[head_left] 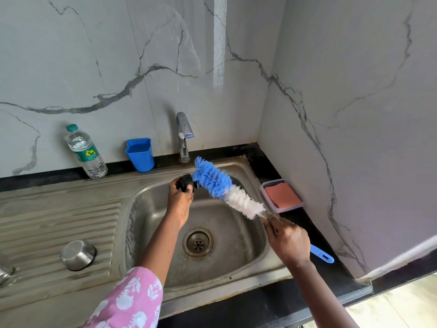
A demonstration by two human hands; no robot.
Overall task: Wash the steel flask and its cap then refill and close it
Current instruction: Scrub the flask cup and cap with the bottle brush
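Fingers of left hand (181,200) grip black cap (186,183) over sink (146,192), steadying it; right hand (287,240) clasps bottle brush (227,188) handle, bristles scrubbing.

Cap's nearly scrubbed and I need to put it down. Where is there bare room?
For the cap, the drainboard is bare from the bowl back to the bottle and across to the basin. The basin floor round the drain is bare too. The right ledge is crowded: sponge box and brush.
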